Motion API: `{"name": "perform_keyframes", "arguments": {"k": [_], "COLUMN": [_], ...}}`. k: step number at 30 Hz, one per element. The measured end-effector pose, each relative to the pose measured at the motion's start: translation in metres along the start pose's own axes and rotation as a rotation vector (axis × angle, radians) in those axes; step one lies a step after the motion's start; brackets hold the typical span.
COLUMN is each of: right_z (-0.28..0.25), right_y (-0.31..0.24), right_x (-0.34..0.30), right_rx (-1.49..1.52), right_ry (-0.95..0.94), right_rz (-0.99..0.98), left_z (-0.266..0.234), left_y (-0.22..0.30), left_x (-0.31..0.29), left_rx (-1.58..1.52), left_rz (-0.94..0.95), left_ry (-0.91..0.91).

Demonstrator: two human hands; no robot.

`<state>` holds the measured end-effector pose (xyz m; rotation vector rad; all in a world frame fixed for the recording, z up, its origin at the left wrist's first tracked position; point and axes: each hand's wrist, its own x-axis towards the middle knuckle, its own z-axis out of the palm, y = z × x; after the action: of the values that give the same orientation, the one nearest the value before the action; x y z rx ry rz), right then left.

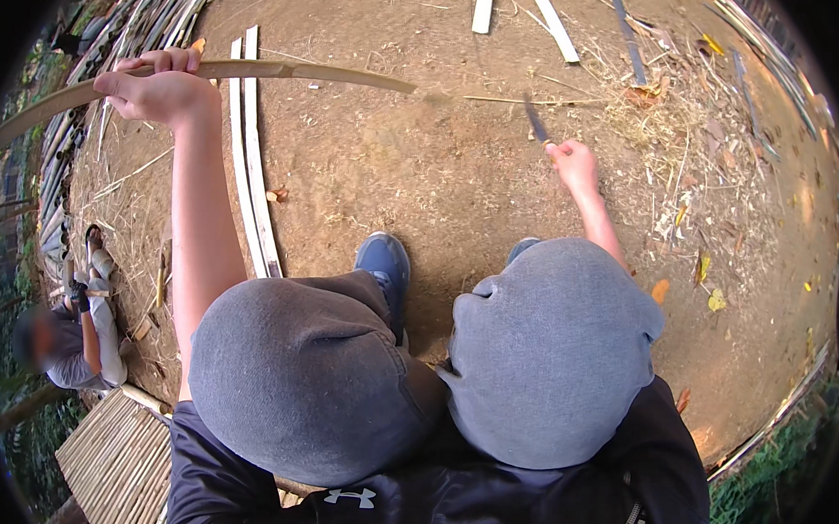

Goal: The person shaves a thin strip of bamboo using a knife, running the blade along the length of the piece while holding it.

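My left hand (158, 85) is closed around a long bamboo strip (287, 71), held up at the far left. The strip crosses the view from the left rim toward the middle, and its right end hangs free over the dirt. Out to the right, my right hand (574, 162) grips a knife (537, 122) by its handle, the dark blade pointing forward and a little left. A gap separates the blade from the strip's free end. My bent knees in grey trousers lie between my two arms.
Two pale bamboo slats (243, 158) lie on the dirt beyond my left knee. More slats (552, 22) rest at the far side. Bamboo poles (162, 11) are piled far left. A co-worker (79, 334) sits at left, near a bamboo-slat platform (115, 460). Shavings (667, 147) litter the right.
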<state>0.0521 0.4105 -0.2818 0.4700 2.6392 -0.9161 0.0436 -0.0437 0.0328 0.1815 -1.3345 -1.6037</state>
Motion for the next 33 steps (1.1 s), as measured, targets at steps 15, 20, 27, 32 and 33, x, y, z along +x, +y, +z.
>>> {"name": "perform_keyframes", "arguments": {"k": [15, 20, 27, 32, 33], "right_z": [0.003, -0.051, -0.054, 0.022, 0.035], "right_y": [-0.020, -0.004, -0.038, -0.117, -0.117], "right_x": [0.000, 0.023, 0.018, 0.000, 0.003], "right_rx": [-0.078, -0.134, 0.002, -0.161, -0.168], "right_ry": [-0.174, 0.131, 0.120, -0.267, -0.299], "right_rz": [-0.118, 0.003, -0.226, -0.447, -0.459], "left_z": [0.007, 0.001, 0.009, 0.016, 0.018], "left_y": [0.000, 0.007, -0.010, -0.003, -0.007], "left_x": [-0.005, -0.001, -0.005, -0.004, -0.004], "left_rx": [-0.012, -0.004, -0.034, -0.006, -0.013], "left_rz": [-0.035, -0.018, -0.054, -0.029, -0.051], "left_ry": [0.011, 0.018, -0.013, -0.010, -0.019]}}
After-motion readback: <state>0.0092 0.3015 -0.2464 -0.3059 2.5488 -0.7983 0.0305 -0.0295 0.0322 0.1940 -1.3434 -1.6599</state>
